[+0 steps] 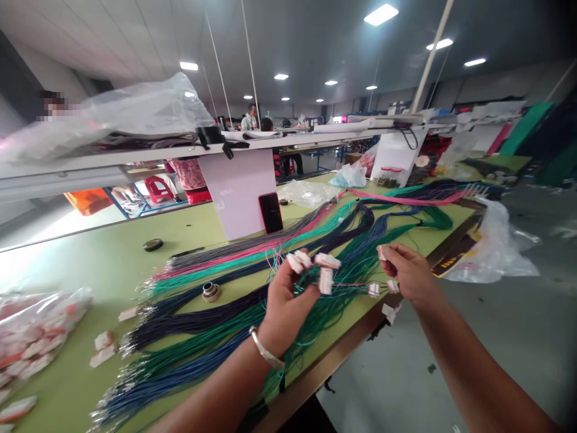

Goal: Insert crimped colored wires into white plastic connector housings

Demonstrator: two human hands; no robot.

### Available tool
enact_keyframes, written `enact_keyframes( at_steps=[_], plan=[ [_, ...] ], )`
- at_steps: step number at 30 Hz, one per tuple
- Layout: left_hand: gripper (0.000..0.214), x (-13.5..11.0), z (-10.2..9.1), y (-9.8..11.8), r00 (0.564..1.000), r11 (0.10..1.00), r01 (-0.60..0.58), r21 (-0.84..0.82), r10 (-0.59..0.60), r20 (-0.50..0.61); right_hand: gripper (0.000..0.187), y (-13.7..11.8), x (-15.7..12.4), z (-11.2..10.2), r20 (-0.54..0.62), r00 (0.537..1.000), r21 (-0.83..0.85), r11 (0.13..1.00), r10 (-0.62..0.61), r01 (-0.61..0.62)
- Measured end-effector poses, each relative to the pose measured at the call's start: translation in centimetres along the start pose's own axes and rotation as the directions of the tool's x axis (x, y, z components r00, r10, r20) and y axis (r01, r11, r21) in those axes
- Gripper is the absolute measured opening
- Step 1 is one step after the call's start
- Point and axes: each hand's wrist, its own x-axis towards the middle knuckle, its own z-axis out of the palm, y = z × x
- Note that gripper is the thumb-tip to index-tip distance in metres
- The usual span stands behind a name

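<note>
My left hand (286,307), a bangle on its wrist, is closed around thin green cords with small white blocks (327,279) at its fingertips. Some of these blocks have reddish edges; their exact kind is unclear. To the right, my right hand (417,278) pinches another small white piece (383,252) between thumb and fingers. Thin strands run between the two hands, with a white piece (374,289) on them. Beneath lie long bundles of cords in green, blue (180,377), dark purple (193,322), teal, pink and grey, with metal ends at the left.
A plastic bag of white-and-orange pieces (33,337) lies at left, near loose blocks (103,349). A metal ring (211,292) and a black round lid (152,245) rest on the green table (112,258). A phone (270,213) leans on a white panel (237,192) under a shelf.
</note>
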Motion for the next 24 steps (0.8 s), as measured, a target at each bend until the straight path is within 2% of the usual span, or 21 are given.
enact_keyframes(
  at_steps=[2,5,9,12,19,24],
  plan=[
    [0.053,0.3,-1.2,0.7,0.998,0.998,0.031,-0.048,-0.034,-0.053,0.029,-1.0,-0.5,0.1,-0.012,0.999,0.018,0.999,-0.037,0.038],
    [0.053,0.1,-2.4,1.1,0.994,0.997,0.031,-0.065,-0.037,-0.100,0.026,-2.3,-1.1,0.4,-0.045,0.995,0.020,0.996,-0.092,0.093],
    [0.052,-0.4,-2.7,0.9,0.994,0.996,0.039,-0.078,-0.047,-0.098,0.020,-2.8,-1.3,0.6,-0.074,0.983,-0.019,0.986,-0.165,0.165],
    [0.056,-0.4,-2.5,0.8,0.996,0.997,0.038,-0.060,-0.042,-0.075,0.018,-2.8,-1.2,0.8,-0.050,0.978,-0.058,0.978,-0.202,0.199],
    [0.058,0.0,-1.9,1.3,0.997,0.997,0.073,-0.005,-0.073,-0.023,0.021,-2.9,-1.4,2.3,0.110,0.977,-0.110,0.975,-0.182,0.194],
    [0.056,0.2,-1.4,1.4,0.998,0.996,0.063,0.061,-0.064,0.017,0.023,-3.5,-1.6,4.2,0.269,0.950,-0.134,0.970,-0.160,0.202]
  ],
)
